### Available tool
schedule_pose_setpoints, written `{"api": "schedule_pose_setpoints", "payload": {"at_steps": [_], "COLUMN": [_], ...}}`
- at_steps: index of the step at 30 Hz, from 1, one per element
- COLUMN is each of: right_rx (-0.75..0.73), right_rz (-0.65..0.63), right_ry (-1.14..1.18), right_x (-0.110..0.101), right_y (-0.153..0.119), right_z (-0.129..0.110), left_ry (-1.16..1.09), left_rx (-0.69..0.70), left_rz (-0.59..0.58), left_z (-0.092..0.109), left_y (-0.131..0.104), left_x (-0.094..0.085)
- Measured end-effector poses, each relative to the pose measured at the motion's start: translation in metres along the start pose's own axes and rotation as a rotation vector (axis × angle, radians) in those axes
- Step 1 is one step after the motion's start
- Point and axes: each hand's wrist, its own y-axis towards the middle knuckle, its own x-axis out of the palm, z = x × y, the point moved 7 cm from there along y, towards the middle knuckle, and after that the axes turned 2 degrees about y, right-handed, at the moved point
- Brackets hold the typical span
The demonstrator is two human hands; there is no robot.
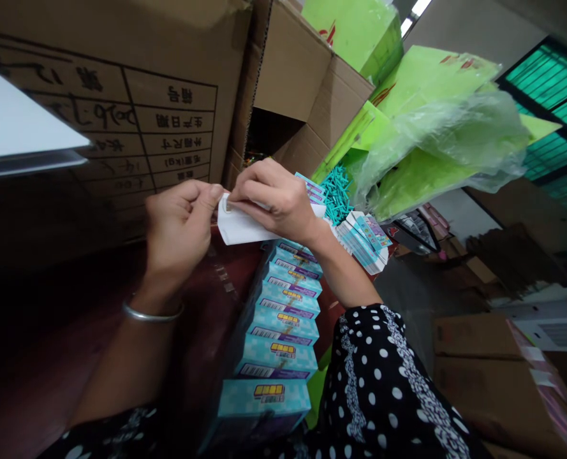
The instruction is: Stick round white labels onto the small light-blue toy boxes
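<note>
A small white card carton (239, 231), its plain side showing, is held up between my hands. My left hand (182, 226), with a silver bangle at its wrist, pinches the carton's left corner between thumb and fingers. On its upper edge, my right hand (273, 197) has bent fingers closed, partly covering the card. What lies under the right fingertips is hidden. Below the hands runs a row of several turquoise and purple printed boxes (283, 350), standing one behind another on a dark red table (206, 299).
Behind my right hand lie a heap of small teal sticks (338, 194) and a stack of flat printed cartons (364, 239). An open cardboard box (287, 76) stands at the back, with lime-green boxes and clear plastic wrap (479, 140) to its right. A large marked carton (120, 76) rises at left.
</note>
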Motion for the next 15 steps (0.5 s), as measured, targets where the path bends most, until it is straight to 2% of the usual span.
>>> {"api": "schedule_pose_setpoints", "payload": {"at_steps": [2, 3, 5, 6, 8, 9, 12, 14, 15], "right_rx": [-0.008, 0.015, 0.105, 0.165, 0.287, 0.365, 0.540, 0.732, 0.835], "right_rz": [0.013, 0.058, 0.239, 0.356, 0.567, 0.625, 0.588, 0.538, 0.501], "right_ry": [0.045, 0.090, 0.206, 0.268, 0.374, 0.397, 0.388, 0.360, 0.336], "right_x": [-0.006, -0.014, -0.040, -0.056, -0.081, -0.088, -0.087, -0.073, -0.063], "right_y": [-0.003, -0.005, -0.014, -0.021, -0.046, -0.061, -0.108, -0.142, -0.157], "right_z": [-0.005, -0.002, 0.019, 0.039, 0.096, 0.130, 0.230, 0.285, 0.304], "left_ry": [-0.013, -0.010, 0.023, 0.051, 0.133, 0.192, 0.401, 0.479, 0.495], "left_rx": [-0.036, -0.047, -0.045, -0.028, 0.038, 0.086, 0.191, 0.203, 0.198], "left_rz": [0.031, 0.053, 0.109, 0.146, 0.254, 0.326, 0.488, 0.504, 0.499], "left_z": [-0.004, -0.006, -0.010, -0.011, -0.011, -0.009, -0.001, 0.001, 0.000], "left_y": [0.002, 0.003, 0.005, 0.006, 0.007, 0.007, 0.002, 0.001, 0.001], "left_x": [-0.003, -0.005, -0.011, -0.015, -0.027, -0.035, -0.053, -0.060, -0.062]}}
